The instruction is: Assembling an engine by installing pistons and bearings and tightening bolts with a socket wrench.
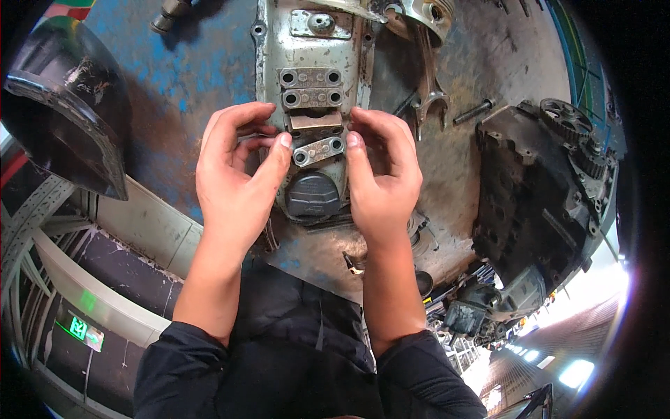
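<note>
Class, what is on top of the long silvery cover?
On the cover are several metal blocks, at least three showing paired holes, and a black cap. The surface beneath them is covered, so unseen.

Metal cover point(314, 57): well lit, pale sheen, crisp edges.
Hands: left hand point(237, 160) and right hand point(387, 160), flanking the cover, bright and sharp.
Workbench point(499, 77): greyish sheen right of the cover.
Engine block point(520, 188): dim, right of the cover, dark faces hiding detail.
Glare: washed-out white far below right of the cover, near ceiling lights point(576, 373).
Green sign point(85, 332): glowing, far below left of the cover.
Distortion: edges bow away from the cover; corners black.
</note>
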Motion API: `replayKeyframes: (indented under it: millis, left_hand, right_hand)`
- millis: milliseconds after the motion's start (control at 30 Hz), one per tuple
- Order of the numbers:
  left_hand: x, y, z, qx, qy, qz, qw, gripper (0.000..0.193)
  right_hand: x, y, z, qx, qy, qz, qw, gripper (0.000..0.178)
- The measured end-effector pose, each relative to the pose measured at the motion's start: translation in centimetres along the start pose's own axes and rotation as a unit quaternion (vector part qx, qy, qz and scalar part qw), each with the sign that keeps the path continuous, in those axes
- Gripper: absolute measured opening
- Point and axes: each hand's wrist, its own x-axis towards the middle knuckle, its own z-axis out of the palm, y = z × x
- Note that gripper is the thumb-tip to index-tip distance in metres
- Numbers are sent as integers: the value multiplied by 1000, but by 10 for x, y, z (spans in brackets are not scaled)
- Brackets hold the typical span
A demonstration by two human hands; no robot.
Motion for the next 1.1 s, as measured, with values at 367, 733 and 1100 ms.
replayKeyframes:
  millis: [367,733,1100]
  left_hand:
    - [6,13,5,82,-23,24,996,38]
    - [-1,7,4,31,2,-23,999,32]
    - [-9,14,1,33,-34,-7,999,39]
  right_hand:
    - [16,-4,6,-24,-12,-7,1000,33]
    - [7,-11,-2,-43,-23,45,998,29]
    - [1,-19,5,-57,-7,27,998,27]
